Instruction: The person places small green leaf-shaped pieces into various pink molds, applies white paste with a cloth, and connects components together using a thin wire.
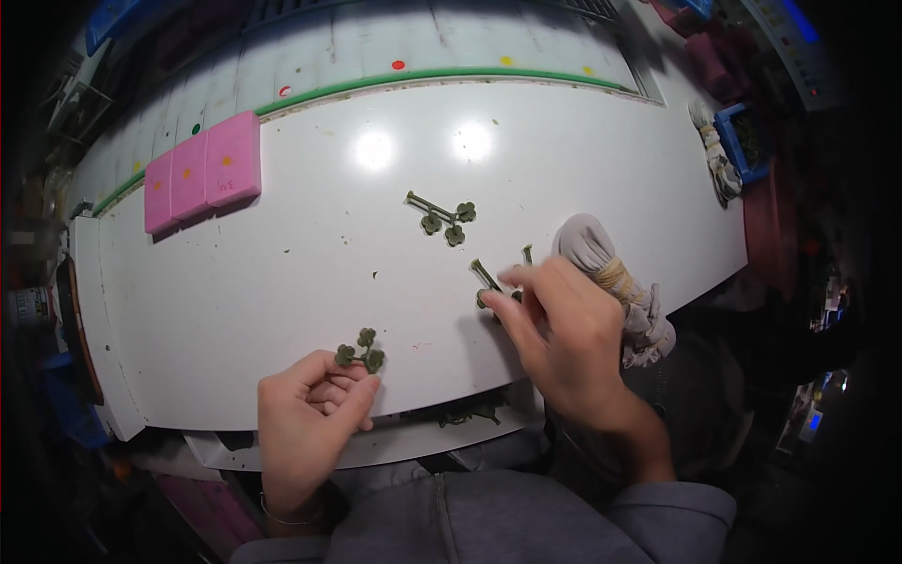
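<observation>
Left hand (315, 414): thumb and fingers pinched on a small green held sprig (362, 354), its three lobed heads standing clear past the fingertips, away from the wearer. Right hand (571, 334): out over the white table (235, 310), palm down, thumb and forefinger tips a little apart beside a near sprig (484, 274). Contact there can't be told, nor any grip; the fingers hide part of it.

Key relation: near sprig's stem end shows just beyond the right thumb, long axis slanting from far left to near right, running back under that hand. Right hand much the nearer; left hand well apart, to the left and closer to the body. A further green stem (528, 255) pokes out just past the right knuckles, rest covered.

Far sprig (443, 214) lies alone, beyond and left of the right hand, on a similar slant, stem end far left, heads toward the right hand.

Right of right hand, close: grey cloth bundle (590, 246), banded. Far beyond left hand, leftward: pink blocks (209, 171).
</observation>
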A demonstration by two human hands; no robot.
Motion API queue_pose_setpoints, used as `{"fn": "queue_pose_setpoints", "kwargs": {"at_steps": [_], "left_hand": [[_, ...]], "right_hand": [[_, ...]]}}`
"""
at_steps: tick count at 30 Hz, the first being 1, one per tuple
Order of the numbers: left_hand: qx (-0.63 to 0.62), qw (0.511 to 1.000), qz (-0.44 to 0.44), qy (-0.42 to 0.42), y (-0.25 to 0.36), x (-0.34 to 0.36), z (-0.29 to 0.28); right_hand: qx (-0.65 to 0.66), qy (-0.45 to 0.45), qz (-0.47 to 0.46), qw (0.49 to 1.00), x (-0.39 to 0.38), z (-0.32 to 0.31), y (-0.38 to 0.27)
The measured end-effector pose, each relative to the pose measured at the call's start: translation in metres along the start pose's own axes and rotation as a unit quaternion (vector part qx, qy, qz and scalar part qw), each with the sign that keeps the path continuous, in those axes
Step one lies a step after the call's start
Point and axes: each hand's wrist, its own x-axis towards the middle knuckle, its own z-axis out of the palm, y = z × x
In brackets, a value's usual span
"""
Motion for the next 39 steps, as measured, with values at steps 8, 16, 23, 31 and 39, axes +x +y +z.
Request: {"fn": "queue_pose_setpoints", "kwargs": {"at_steps": [8,16,23,31,39], "left_hand": [[0.136,0.939,0.219,0.226,-0.004,-0.007,-0.004],[0.004,0.956,0.289,0.058,0.005,-0.006,0.031],[-0.209,0.960,0.180,-0.052,-0.006,-0.008,0.022],[-0.328,0.934,0.102,-0.100,-0.003,-0.011,0.023],[-0.402,0.903,0.077,-0.135,-0.019,-0.013,0.032]], "right_hand": [[0.133,-0.171,0.130,0.968,0.028,-0.010,-0.019],[0.601,-0.143,0.270,0.738,0.005,-0.019,-0.035],[0.674,-0.133,0.251,0.683,-0.008,-0.011,-0.029],[0.578,-0.081,0.213,0.784,-0.016,-0.012,-0.037],[0.464,-0.052,0.118,0.876,-0.025,-0.004,-0.042]]}}
